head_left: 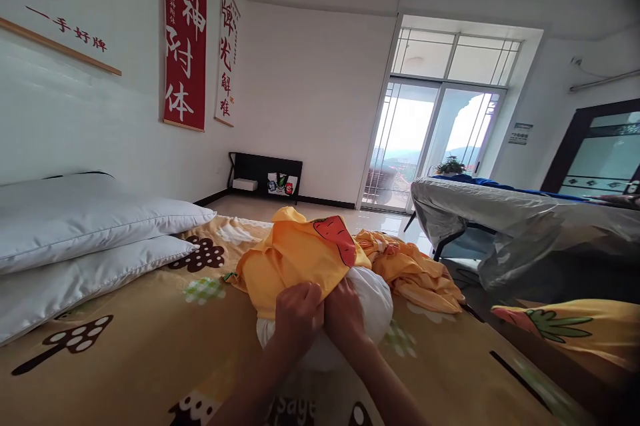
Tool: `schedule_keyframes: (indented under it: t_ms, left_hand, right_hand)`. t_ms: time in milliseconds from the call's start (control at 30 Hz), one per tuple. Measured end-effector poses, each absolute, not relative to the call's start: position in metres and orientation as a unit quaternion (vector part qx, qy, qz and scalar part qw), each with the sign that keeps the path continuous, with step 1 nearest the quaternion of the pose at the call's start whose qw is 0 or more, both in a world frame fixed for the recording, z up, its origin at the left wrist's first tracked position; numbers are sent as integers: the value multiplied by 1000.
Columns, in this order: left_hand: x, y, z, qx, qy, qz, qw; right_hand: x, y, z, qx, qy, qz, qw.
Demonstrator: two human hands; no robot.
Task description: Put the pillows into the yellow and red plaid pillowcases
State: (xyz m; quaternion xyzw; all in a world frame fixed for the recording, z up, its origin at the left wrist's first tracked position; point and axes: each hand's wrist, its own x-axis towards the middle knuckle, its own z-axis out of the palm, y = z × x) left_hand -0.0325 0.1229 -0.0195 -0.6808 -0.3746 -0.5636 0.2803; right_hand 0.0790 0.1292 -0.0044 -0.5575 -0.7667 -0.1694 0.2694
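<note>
A yellow pillowcase with a red carrot print is partly drawn over a white pillow on the bed in front of me. My left hand is closed on the near edge of the pillowcase. Right beside it, my right hand grips the same edge, its fingertips hidden between cloth and pillow. White pillow shows below and to the right of the cloth. Behind the right hand lies a crumpled orange-yellow cloth.
Two white pillows are stacked at the left on the patterned bedspread. Another yellow printed fabric piece is at the right. Beyond the bed stand a plastic-covered table and a low black shelf by the wall.
</note>
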Motion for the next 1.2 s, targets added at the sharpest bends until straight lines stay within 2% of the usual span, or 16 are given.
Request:
schedule_keyframes:
  t_ms: [233, 333, 467, 600, 700, 933, 1200]
  left_hand:
    - [-56, 145, -22, -674, -480, -526, 199]
    - [-61, 138, -11, -686, -552, -455, 133]
    - [-59, 120, 4, -718, -596, -349, 86]
    - [-57, 100, 13, -767, -506, -338, 206]
    - [-61, 90, 17, -796, -422, -321, 292]
    - [-82, 79, 16, -787, -420, -303, 336]
    - [-100, 47, 11, -746, -390, -348, 413]
  right_hand:
    - [154, 98, -30, -415, -797, -230, 373]
    - [196, 100, -32, -456, -751, -225, 421]
    - [202, 116, -58, -501, -751, -162, 398]
    - [163, 123, -85, -500, -711, -188, 458]
    - [135, 119, -85, -468, -715, -212, 474]
    - [96, 95, -70, -430, -728, -243, 475]
    - [44, 57, -63, -300, -771, -250, 503]
